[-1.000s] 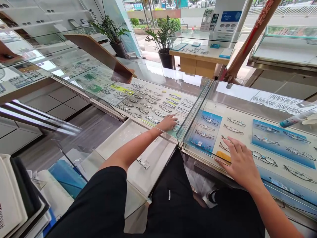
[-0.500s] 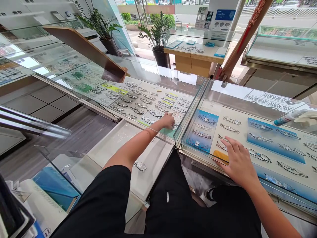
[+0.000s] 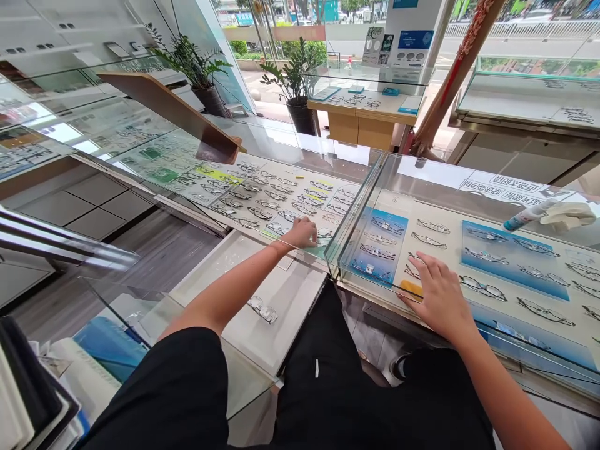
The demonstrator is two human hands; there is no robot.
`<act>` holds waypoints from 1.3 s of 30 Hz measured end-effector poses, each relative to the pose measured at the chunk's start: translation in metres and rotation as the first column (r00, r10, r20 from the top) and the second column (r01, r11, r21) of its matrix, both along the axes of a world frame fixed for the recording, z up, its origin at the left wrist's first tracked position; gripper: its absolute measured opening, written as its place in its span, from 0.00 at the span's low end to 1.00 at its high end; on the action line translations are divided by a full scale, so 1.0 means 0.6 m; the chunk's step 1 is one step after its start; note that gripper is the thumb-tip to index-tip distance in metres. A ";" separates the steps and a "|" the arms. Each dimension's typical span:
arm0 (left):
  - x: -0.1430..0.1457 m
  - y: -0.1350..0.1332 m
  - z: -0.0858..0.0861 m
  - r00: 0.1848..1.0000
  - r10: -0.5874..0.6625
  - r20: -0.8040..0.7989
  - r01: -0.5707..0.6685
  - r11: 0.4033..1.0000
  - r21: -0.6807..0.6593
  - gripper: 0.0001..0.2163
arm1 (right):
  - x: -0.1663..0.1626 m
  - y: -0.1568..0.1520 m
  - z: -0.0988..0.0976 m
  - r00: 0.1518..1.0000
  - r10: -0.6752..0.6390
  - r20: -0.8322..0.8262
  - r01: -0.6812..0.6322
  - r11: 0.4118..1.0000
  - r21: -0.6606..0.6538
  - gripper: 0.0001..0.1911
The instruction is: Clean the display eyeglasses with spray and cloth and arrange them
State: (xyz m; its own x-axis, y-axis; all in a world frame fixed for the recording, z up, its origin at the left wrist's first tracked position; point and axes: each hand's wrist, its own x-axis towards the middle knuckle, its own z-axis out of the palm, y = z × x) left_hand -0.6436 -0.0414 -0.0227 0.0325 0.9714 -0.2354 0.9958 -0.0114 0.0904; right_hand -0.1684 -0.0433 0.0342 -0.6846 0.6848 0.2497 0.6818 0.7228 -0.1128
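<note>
My left hand (image 3: 302, 232) reaches into the left glass display case from its near side, fingers curled. What its fingertips hold, if anything, is hidden. Just right of it lies a pair of eyeglasses (image 3: 323, 235), with another pair (image 3: 278, 229) to its left. My right hand (image 3: 435, 294) rests palm down on the glass top of the right-hand case, fingers spread, holding nothing. Frames on a blue display card (image 3: 398, 234) lie beneath that glass, left of this hand. A single pair of eyeglasses (image 3: 262, 309) sits in the white pulled-out drawer (image 3: 234, 269) under my left forearm.
A wooden board (image 3: 164, 100) leans over the left case. On the right case are a spray bottle (image 3: 520, 219) and a crumpled cloth (image 3: 569, 217). Glass edges meet at the joint (image 3: 332, 262) between the cases. Books (image 3: 32, 381) are stacked at lower left.
My left hand has shifted slightly left, and eyeglasses show more fully beside it. More of the pair in the drawer is visible. My right hand stays on the glass; the view has tilted slightly.
</note>
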 end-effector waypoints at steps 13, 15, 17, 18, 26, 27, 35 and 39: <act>0.055 -0.251 0.202 0.998 0.013 -0.053 -0.031 0.935 -0.354 0.01 | 0.003 0.004 -0.006 0.998 0.026 -0.064 -0.030 0.998 -0.055 0.38; 0.077 -0.275 0.255 0.999 0.012 -0.043 -0.028 0.915 -0.402 0.01 | 0.002 0.003 0.000 0.997 0.012 -0.071 -0.019 0.996 -0.091 0.38; 0.108 -0.287 0.311 1.000 0.012 -0.005 -0.013 0.905 -0.425 0.01 | 0.006 0.007 0.011 0.993 0.026 -0.112 -0.045 0.985 -0.165 0.38; 0.128 -0.288 0.338 1.000 -0.017 0.025 0.026 0.908 -0.418 0.01 | 0.012 0.012 0.017 0.986 0.043 -0.164 -0.078 0.973 -0.216 0.37; 0.327 -0.159 0.422 0.949 -0.308 0.070 0.315 0.941 -0.123 0.10 | 0.173 0.064 -0.003 0.864 -0.297 -0.406 0.255 0.955 -0.154 0.33; 0.347 -0.130 0.412 0.941 -0.330 0.076 0.337 0.936 -0.104 0.09 | 0.191 0.064 -0.011 0.867 -0.326 -0.377 0.292 0.945 -0.144 0.33; 0.457 0.043 0.318 0.926 -0.377 -0.024 0.377 0.926 0.009 0.05 | 0.198 0.046 -0.011 0.886 -0.380 -0.268 0.358 0.925 -0.126 0.32; 0.472 0.058 0.295 0.937 -0.348 -0.019 0.348 0.937 0.024 0.05 | 0.190 0.045 -0.005 0.878 -0.408 -0.250 0.387 0.913 -0.131 0.31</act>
State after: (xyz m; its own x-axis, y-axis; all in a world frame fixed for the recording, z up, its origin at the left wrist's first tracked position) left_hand -0.3604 -0.0067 0.1541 0.3664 0.9058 -0.2129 0.9304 -0.3595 0.0715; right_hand -0.0545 -0.0164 0.0312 -0.2657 0.9090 0.3212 0.8465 0.3794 -0.3734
